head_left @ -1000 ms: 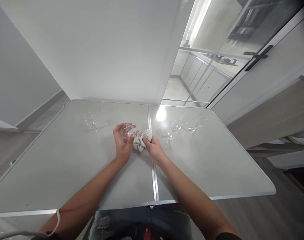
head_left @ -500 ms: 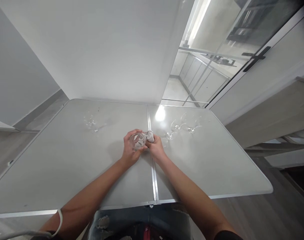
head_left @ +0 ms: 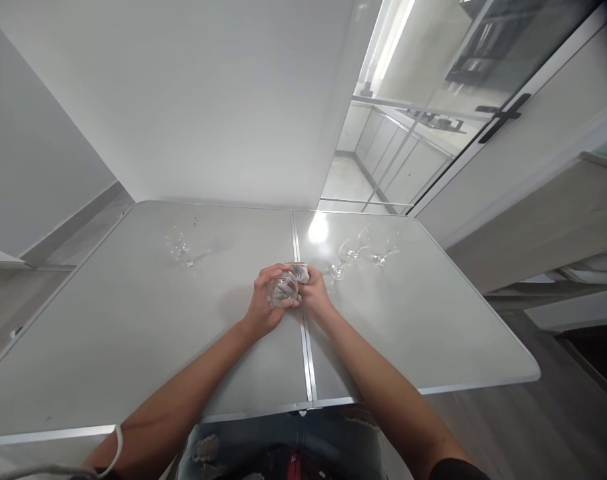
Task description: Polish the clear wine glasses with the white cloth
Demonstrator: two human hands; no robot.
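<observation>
My left hand [head_left: 264,301] is wrapped round a clear drinking glass [head_left: 282,291], its round mouth tilted up toward me. My right hand [head_left: 315,292] grips a pale grey cloth [head_left: 300,272] and presses it against the far right side of the glass. The fingertips of both hands meet around the glass, and part of the cloth lies hidden behind it. Both hands are above the middle of the table, over its metal seam.
The white folding table [head_left: 133,333] has a metal seam [head_left: 307,360] down its middle. Several clear stemmed glasses [head_left: 352,256] stand on the right half. Another clear glass item [head_left: 184,255] is at the back left. A wall [head_left: 223,133] and a glass door [head_left: 413,133] border the far edge.
The glass has turned in my left hand, its mouth now facing me more. The cloth has shifted and shows partly behind the glass. The camera view has moved slightly.
</observation>
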